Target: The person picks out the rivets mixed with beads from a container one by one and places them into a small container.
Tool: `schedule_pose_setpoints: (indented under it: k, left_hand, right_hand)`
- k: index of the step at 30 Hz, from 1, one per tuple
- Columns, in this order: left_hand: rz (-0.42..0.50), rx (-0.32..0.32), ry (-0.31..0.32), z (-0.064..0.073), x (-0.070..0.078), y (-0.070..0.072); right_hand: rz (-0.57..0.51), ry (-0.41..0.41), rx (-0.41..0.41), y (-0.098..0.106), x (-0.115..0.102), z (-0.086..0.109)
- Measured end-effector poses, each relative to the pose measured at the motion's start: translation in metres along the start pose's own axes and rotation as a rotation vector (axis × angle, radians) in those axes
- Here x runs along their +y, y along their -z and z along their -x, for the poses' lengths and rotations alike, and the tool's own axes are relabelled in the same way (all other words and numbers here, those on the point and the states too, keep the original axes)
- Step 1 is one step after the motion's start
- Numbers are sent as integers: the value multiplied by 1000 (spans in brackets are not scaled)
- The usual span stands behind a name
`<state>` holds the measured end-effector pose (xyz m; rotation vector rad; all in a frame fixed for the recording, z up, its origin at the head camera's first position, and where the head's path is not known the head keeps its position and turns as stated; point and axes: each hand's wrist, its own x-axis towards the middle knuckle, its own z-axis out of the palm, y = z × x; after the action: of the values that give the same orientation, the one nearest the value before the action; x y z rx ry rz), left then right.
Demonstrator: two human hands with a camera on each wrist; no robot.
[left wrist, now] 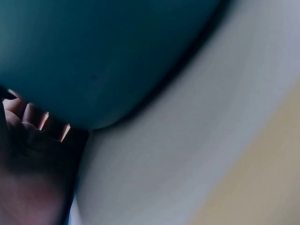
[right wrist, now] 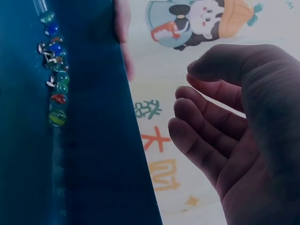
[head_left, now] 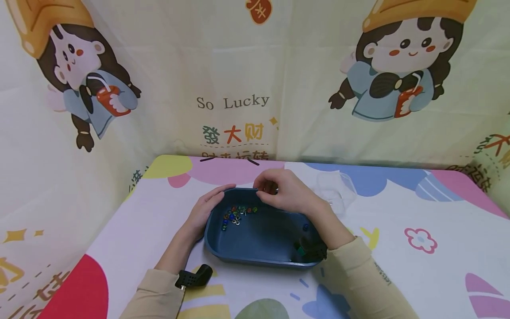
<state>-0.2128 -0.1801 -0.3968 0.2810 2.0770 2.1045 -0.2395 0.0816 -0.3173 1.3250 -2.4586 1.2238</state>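
Note:
A dark blue rectangular bin (head_left: 259, 259) stands on the table. Glass marbles (right wrist: 58, 98), some swirled and some blue, lie in a bent line along its far left inside, with small shiny metal pieces (head_left: 236, 221) among them. One blue marble (head_left: 305, 227) sits apart at the right. My left hand (head_left: 205, 208) rests with fairly straight fingers against the outside of the bin's left far corner. Over the far rim hovers my right hand (head_left: 287, 190), its fingers loosely bent; the right wrist view shows nothing between thumb and fingers.
Behind the bin, to the right, stands a clear plastic container (head_left: 336, 190), partly hidden by my right arm. A printed cloth (head_left: 382, 274) covers the table, and a printed curtain (head_left: 303, 88) hangs behind it. Black wrist cameras (head_left: 195, 277) are strapped to my arms.

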Motion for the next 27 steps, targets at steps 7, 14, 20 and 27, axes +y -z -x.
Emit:
schedule_pose_setpoints:
  k: [7, 14, 20, 27]
  left_hand:
    - [0, -1, 1, 0, 0, 0]
    - [5, -2, 8, 0, 0, 0]
    - [16, -10, 8, -1, 0, 0]
    - [14, -15, 5, -1, -1, 1]
  right_hand:
    - [-11, 7, -42, -6, 3, 0]
    - [-19, 33, -75, -11, 7, 1]
    - [-24, 60, -78, -17, 8, 0]
    - [11, 70, -127, -27, 10, -4]
